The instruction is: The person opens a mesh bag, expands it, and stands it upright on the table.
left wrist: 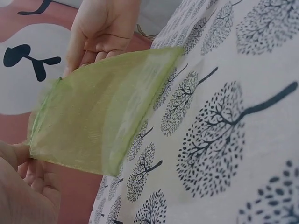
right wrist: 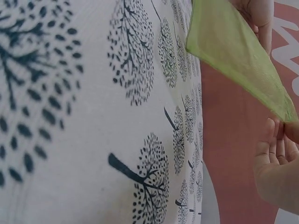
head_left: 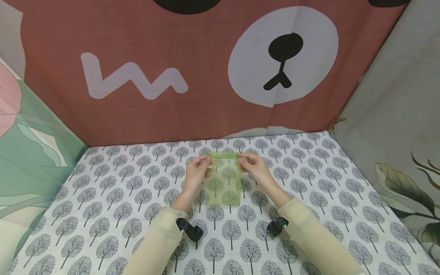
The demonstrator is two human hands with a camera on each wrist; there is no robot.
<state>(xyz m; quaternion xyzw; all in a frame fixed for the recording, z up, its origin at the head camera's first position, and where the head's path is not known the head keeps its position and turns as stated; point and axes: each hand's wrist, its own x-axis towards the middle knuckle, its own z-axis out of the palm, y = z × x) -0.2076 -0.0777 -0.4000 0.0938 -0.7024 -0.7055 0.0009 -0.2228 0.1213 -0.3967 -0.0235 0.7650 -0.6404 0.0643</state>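
A sheer green organza drawstring bag (head_left: pixel 223 183) hangs flat between both hands in the head view, its gathered band along the top. My left hand (head_left: pixel 197 172) pinches the top left corner between thumb and finger. At the top right corner, my right hand (head_left: pixel 255 166) pinches the other end of the band. In the left wrist view the bag (left wrist: pixel 98 112) looks thin and see-through, and its lower edge reaches near the cloth. The right wrist view shows part of the bag (right wrist: pixel 238 51) and the right thumb and fingers at its corner.
A white cloth with a dark tree print (head_left: pixel 123 214) covers the table. Behind it hangs a red-brown curtain (head_left: pixel 206 114) with a cartoon face. Leaf-patterned fabric (head_left: pixel 38 160) stands at the left, and grey fabric (head_left: pixel 388 114) at the right.
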